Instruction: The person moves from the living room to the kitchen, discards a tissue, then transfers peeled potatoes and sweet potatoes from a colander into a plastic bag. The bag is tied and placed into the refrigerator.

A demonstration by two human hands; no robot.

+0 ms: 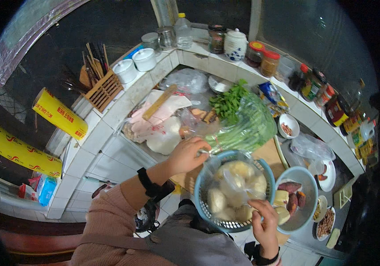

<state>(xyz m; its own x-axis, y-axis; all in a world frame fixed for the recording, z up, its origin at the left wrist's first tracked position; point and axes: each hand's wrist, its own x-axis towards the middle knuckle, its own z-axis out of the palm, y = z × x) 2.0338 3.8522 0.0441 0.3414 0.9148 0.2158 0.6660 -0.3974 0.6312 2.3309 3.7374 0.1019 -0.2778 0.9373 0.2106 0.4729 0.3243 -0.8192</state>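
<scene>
In front of me is a blue plastic basket (268, 169) with slotted walls. Pale rounded buns (217, 200) fill it, partly covered by a thin clear plastic bag (235, 181). My left hand (188, 153) pinches a twisted edge of that bag above the basket's upper left rim. At the lower right, the fingers of my right hand (265, 221) grip another part of the bag near the rim. A smaller blue basket (313, 186) stands beside it, holding sweet potatoes (292, 202) and pale bun-like pieces (281, 198).
Bagged celery (249, 123) lies behind the basket, on a wooden board (269, 153). A wooden stick (159, 102) rests across plastic bags to the left. Bowls and plates (328, 176) stand at the right. Jars and bottles (236, 45) line the tiled ledge.
</scene>
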